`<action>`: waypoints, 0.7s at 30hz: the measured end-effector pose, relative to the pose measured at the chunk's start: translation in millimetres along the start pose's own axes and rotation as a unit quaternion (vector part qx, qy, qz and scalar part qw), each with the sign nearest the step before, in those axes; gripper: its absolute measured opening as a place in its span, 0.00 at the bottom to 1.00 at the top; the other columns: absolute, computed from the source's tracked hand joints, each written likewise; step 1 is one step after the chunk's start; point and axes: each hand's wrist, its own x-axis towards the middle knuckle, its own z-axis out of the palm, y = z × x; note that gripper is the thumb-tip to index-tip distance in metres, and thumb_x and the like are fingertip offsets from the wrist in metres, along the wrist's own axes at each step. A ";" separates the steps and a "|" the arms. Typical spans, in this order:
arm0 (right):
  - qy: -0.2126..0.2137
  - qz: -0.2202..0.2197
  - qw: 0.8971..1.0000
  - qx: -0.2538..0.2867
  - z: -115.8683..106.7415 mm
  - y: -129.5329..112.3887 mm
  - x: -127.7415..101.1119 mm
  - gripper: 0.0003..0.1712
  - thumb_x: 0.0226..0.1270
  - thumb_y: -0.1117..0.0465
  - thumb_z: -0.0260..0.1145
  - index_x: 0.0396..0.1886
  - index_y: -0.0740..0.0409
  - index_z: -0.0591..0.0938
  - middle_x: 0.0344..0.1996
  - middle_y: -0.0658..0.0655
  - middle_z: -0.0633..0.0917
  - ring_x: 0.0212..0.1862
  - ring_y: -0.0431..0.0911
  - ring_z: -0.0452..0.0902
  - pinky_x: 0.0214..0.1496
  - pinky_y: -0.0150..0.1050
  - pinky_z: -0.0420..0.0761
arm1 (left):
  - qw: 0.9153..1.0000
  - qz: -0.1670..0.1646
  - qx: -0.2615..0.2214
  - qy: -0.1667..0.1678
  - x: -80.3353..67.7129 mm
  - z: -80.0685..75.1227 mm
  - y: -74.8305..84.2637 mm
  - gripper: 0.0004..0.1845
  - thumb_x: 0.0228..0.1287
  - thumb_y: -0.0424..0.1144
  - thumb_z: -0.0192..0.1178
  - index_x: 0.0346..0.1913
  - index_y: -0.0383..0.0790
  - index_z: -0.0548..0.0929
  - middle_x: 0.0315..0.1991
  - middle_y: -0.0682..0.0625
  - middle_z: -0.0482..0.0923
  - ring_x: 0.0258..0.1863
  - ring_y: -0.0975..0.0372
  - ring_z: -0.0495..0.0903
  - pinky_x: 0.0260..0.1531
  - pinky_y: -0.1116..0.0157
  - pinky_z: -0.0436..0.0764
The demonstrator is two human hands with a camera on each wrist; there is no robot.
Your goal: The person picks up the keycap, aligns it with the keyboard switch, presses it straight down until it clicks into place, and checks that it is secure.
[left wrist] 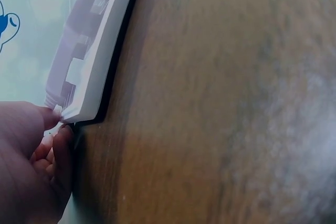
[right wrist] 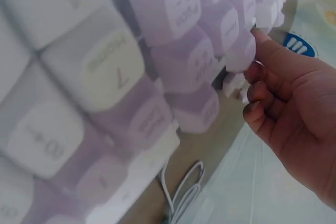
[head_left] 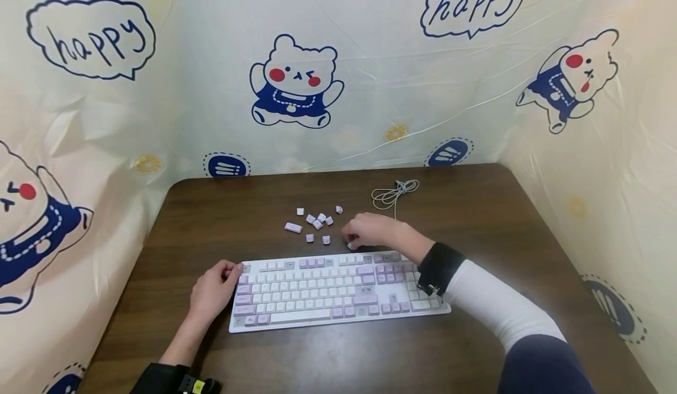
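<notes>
Nearest, the left hand [head_left: 214,291] pinches the keyboard [head_left: 338,291] corner; keep it steady. Right hand [head_left: 370,230] grip curls around a loose keycap [head_left: 351,245] on the bench [head_left: 476,217]; lift it squarely.

The head view looks down and forward over the whole tabletop [head_left: 222,206]. The left wrist view skims the keyboard [left wrist: 100,51] at its left edge, very close. The right wrist view crowds the keyboard's far right keys; all share the keyboard.

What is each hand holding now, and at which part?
The left hand grips the keyboard at its left edge; the right hand pinches a loose keycap.
</notes>
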 end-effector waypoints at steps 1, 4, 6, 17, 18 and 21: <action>0.007 -0.002 1.000 -0.001 -0.7 1.5 -2.5 0.03 0.71 0.61 0.72 0.40 0.55 0.86 0.33 0.49 0.81 0.36 0.42 0.73 0.42 0.37 0.75 | 1.000 0.000 -0.001 -0.001 0.3 0.1 0.2 0.23 0.80 0.53 0.53 0.51 0.33 0.82 0.35 0.44 0.78 0.37 0.51 0.76 0.39 0.55 0.66; 0.029 -0.005 1.000 -0.004 -3.4 5.0 -11.2 0.04 0.71 0.61 0.72 0.40 0.56 0.85 0.34 0.50 0.80 0.37 0.42 0.73 0.43 0.37 0.76 | 1.000 0.001 0.001 -0.003 1.1 0.1 -0.4 0.22 0.80 0.52 0.53 0.51 0.33 0.82 0.35 0.44 0.78 0.37 0.50 0.75 0.39 0.56 0.66; 0.036 0.001 0.999 0.001 -5.5 6.8 -18.4 0.04 0.72 0.62 0.71 0.40 0.57 0.85 0.34 0.50 0.81 0.36 0.42 0.73 0.43 0.37 0.77 | 1.000 0.002 0.001 -0.004 1.4 0.4 -1.3 0.22 0.80 0.52 0.53 0.51 0.33 0.82 0.35 0.44 0.78 0.37 0.50 0.75 0.39 0.56 0.66; 0.063 0.079 0.994 0.047 -7.7 13.1 -95.0 0.03 0.73 0.62 0.70 0.43 0.57 0.87 0.32 0.49 0.85 0.34 0.41 0.77 0.41 0.37 0.81 | 1.000 0.013 0.005 0.000 1.6 3.1 -1.5 0.23 0.80 0.52 0.53 0.50 0.33 0.82 0.35 0.44 0.79 0.36 0.51 0.76 0.37 0.56 0.67; 0.064 0.091 0.992 0.058 -5.8 14.5 -102.8 0.03 0.73 0.62 0.71 0.43 0.56 0.87 0.32 0.48 0.85 0.34 0.41 0.77 0.42 0.36 0.81 | 1.000 0.015 0.006 0.001 1.6 2.9 -1.4 0.23 0.80 0.53 0.53 0.50 0.33 0.82 0.35 0.44 0.79 0.36 0.51 0.76 0.37 0.56 0.67; 0.061 0.127 0.986 0.090 1.2 17.8 -122.8 0.04 0.72 0.62 0.71 0.43 0.56 0.87 0.32 0.48 0.85 0.34 0.40 0.78 0.42 0.37 0.82 | 1.000 0.019 0.008 0.004 1.2 0.2 -3.1 0.24 0.80 0.54 0.53 0.50 0.32 0.82 0.36 0.44 0.79 0.36 0.51 0.76 0.37 0.56 0.67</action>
